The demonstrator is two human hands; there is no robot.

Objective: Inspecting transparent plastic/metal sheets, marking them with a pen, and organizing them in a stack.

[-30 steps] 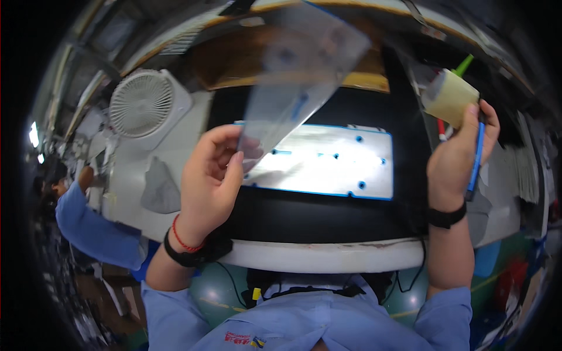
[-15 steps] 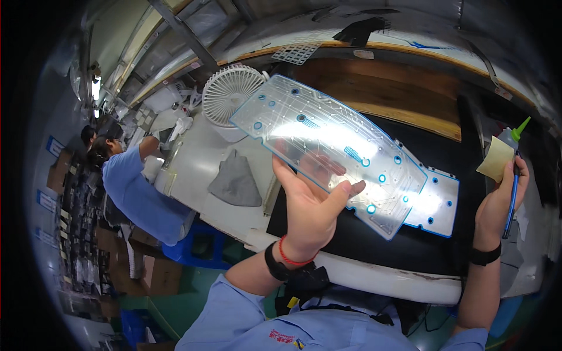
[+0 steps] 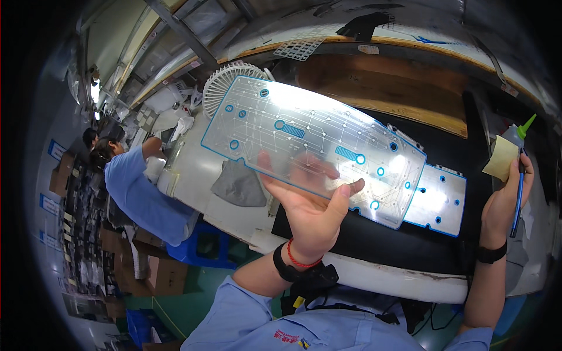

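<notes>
My left hand [image 3: 310,213] holds a clear, flexible circuit sheet [image 3: 328,137] by its near edge, thumb on top and fingers visible through the film beneath. Fine traces, dots and blue rings mark the sheet, and glare whitens parts of it. Under its right end lies a second sheet [image 3: 442,202] with a blue edge, on a black mat [image 3: 328,231]. In my right hand [image 3: 506,190], at the far right, are a blue pen [image 3: 518,196] and a small yellowish paper [image 3: 501,158]. Behind the paper rises a bottle with a green nozzle [image 3: 527,126]; whether I hold it is hidden.
A white fan [image 3: 219,85] stands behind the sheet's left end, with a grey cloth [image 3: 240,186] near it. At the back is a wooden shelf box [image 3: 380,88]. To the left, a person in blue [image 3: 146,187] works beside a blue stool [image 3: 202,248].
The circuit sheet has swung left and lies flatter to my view, covering more of the fan and cloth. My right hand keeps the pen and paper, shifted slightly right in the picture.
</notes>
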